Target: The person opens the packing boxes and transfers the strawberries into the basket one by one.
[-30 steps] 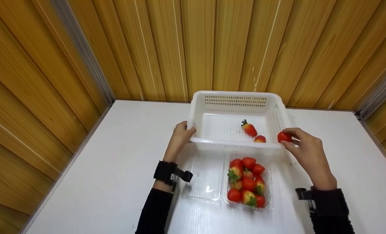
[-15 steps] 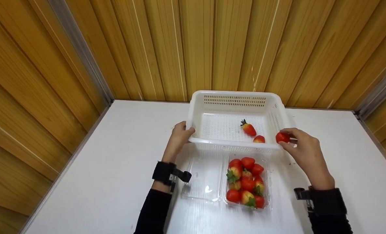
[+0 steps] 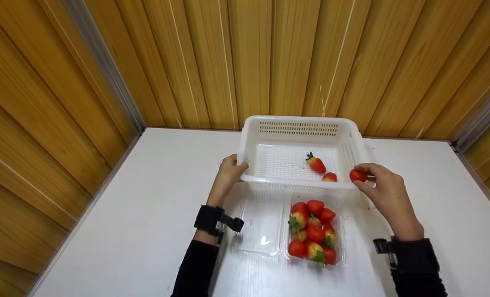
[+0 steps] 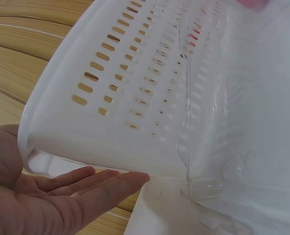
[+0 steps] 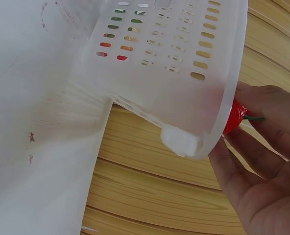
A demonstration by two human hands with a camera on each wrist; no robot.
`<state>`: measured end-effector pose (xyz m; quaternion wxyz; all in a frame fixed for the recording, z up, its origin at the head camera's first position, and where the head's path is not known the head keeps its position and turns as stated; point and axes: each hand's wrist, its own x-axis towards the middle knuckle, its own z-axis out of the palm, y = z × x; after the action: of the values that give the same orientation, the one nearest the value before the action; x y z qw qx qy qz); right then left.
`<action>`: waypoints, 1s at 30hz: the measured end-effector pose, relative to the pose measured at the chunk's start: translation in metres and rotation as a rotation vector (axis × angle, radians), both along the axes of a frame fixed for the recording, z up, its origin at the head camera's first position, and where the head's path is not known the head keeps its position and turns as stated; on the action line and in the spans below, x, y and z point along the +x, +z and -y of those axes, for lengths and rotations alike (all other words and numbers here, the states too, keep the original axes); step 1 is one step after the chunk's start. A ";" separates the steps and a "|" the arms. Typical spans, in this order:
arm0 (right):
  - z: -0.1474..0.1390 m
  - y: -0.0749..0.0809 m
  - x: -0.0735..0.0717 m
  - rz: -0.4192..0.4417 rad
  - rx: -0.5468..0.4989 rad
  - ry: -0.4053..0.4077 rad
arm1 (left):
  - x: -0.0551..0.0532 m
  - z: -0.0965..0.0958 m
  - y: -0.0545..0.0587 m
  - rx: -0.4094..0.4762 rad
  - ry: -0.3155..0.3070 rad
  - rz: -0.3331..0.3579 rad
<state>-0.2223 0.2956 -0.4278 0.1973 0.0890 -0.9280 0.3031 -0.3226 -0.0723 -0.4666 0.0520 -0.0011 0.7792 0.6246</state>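
A white plastic basket (image 3: 298, 180) with slotted walls stands at the back of the table. My left hand (image 3: 230, 169) grips its left rim, thumb on top; in the left wrist view the fingers (image 4: 106, 193) lie along the outer wall. At the right front corner, my right hand (image 3: 387, 187) pinches a red strawberry (image 3: 358, 175) between thumb and fingertips, close to the rim. A thin green stem (image 5: 254, 117) shows on it in the right wrist view. Inside the basket lie a leafy strawberry (image 3: 317, 164) and another strawberry (image 3: 329, 177), partly hidden by the front wall.
In front of the basket sits an open clear plastic box (image 3: 342, 247), its right half filled with several strawberries. Its clear lid (image 3: 261, 231) lies flat on the left. Wood-patterned walls (image 3: 253, 62) border the white table (image 3: 154, 198) at the back and sides.
My right hand, still pinching the strawberry, has shifted very slightly left against the basket's rim. The left hand and the basket have stayed in place.
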 end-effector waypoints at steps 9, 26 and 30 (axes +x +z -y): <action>-0.001 0.000 0.000 0.024 0.000 0.000 | 0.000 0.001 0.002 0.062 -0.016 0.017; 0.012 0.011 0.007 0.030 0.038 0.047 | 0.000 0.000 0.001 0.063 -0.005 0.028; 0.024 0.018 0.013 0.098 0.053 0.116 | 0.000 0.000 0.002 0.040 0.000 0.025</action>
<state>-0.2088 0.2715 -0.4101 0.1315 0.1330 -0.9375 0.2935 -0.3221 -0.0719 -0.4651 0.0616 -0.0078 0.7658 0.6401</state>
